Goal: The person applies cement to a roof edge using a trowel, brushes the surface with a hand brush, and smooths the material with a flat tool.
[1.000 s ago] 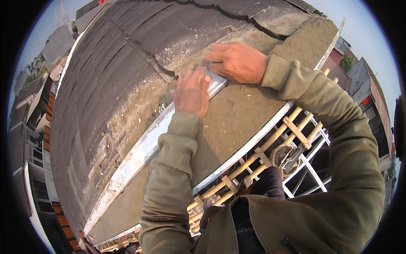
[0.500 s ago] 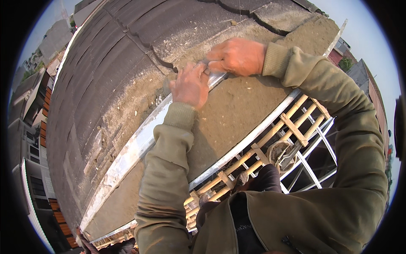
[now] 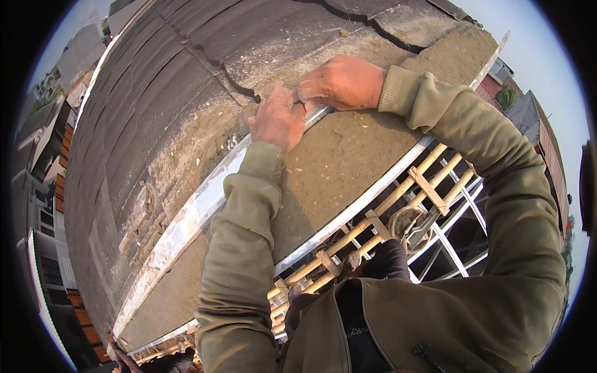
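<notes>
My left hand (image 3: 278, 118) is closed over the upper part of a long whitish strip (image 3: 189, 214) with worn, mortar-stained faces. The strip lies along the roof edge, between dark roof tiles (image 3: 143, 93) and a band of smoothed brown mortar (image 3: 351, 155). Right beside it, my right hand (image 3: 343, 82) is bent at the wrist with its fingers curled in. The fingertips of both hands meet at the strip's top edge. Whatever they pinch there is hidden by the fingers.
Below the mortar band runs a pale lower edge (image 3: 354, 214), then bamboo scaffolding (image 3: 392, 202) with wooden crosspieces. A round bucket (image 3: 407, 222) with a tool stands among white metal bars (image 3: 451, 245). Another person's dark clothing (image 3: 168, 362) shows at lower left. Buildings lie far below.
My right hand has shifted slightly left, closer to the left hand, and its fingers are more curled. My left hand stays almost in place.
</notes>
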Available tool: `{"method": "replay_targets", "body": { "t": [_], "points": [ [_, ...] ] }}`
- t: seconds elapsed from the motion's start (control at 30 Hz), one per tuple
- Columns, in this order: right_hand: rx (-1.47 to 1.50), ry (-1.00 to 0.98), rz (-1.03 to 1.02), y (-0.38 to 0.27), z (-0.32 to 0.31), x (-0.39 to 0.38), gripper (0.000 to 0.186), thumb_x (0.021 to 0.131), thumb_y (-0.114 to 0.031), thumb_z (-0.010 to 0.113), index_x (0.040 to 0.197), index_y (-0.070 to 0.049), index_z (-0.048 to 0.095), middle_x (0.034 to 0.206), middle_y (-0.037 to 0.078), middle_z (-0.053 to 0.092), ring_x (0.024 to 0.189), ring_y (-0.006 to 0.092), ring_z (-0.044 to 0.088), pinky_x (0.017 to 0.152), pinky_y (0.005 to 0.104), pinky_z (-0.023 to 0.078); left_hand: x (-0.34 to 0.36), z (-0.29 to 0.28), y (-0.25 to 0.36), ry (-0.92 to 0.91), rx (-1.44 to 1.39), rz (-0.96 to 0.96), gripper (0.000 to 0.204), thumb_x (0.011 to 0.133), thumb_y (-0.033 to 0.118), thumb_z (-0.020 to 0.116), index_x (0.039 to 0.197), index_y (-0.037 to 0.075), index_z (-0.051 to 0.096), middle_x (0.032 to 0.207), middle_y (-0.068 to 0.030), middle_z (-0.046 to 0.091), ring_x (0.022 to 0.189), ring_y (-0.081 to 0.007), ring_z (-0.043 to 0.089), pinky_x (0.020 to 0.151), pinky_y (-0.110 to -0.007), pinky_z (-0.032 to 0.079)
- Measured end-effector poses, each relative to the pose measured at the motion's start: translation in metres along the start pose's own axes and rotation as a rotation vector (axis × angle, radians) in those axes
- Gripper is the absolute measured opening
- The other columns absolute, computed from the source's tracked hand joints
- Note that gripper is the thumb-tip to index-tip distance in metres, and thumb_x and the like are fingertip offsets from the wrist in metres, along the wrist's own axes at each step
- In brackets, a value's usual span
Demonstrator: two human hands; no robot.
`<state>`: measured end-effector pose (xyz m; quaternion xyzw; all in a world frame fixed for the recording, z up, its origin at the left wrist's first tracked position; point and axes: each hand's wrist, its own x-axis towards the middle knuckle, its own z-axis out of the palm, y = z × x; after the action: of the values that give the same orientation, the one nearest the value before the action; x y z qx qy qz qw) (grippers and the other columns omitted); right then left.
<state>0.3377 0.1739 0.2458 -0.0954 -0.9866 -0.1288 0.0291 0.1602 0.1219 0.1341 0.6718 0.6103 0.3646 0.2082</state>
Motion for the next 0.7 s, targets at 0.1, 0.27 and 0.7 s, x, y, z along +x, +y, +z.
{"method": "replay_targets", "body": {
  "t": [0.1, 0.27, 0.7],
  "points": [
    [0.144, -0.07, 0.162, 0.0, -0.009, 0.008, 0.015, 0.095, -0.014, 0.071, 0.105, -0.004, 0.068, 0.096, 0.014, 0.065, 0.098, 0.0372, 0.07, 0.083, 0.0507, 0.058, 0.001, 0.0, -0.005, -0.001, 0.037, -0.039, 0.033, 0.105, 0.042, 0.059, 0.13, 0.028, 0.074, 0.131, -0.0012, 0.06, 0.134, -0.0245, 0.055, 0.113, -0.061, 0.033],
    [0.132, -0.06, 0.096, 0.002, -0.019, -0.011, 0.02, 0.092, -0.011, 0.075, 0.108, -0.001, 0.068, 0.097, 0.017, 0.068, 0.098, 0.0381, 0.07, 0.085, 0.0498, 0.058, -0.003, -0.002, 0.006, 0.014, -0.01, -0.036, 0.037, 0.106, 0.046, 0.057, 0.134, 0.027, 0.073, 0.131, -0.003, 0.059, 0.134, -0.0255, 0.056, 0.115, -0.062, 0.032],
    [-0.112, 0.069, 0.248, -0.008, -0.001, -0.011, 0.025, 0.1, -0.028, 0.069, 0.098, -0.002, 0.068, 0.091, 0.018, 0.069, 0.082, 0.0358, 0.07, 0.072, 0.048, 0.056, -0.023, -0.002, 0.008, 0.078, 0.168, 0.109, 0.071, 0.1, 0.049, 0.062, 0.155, 0.004, 0.051, 0.147, -0.0145, 0.052, 0.142, -0.0357, 0.049, 0.115, -0.056, 0.034]
  ]
}}
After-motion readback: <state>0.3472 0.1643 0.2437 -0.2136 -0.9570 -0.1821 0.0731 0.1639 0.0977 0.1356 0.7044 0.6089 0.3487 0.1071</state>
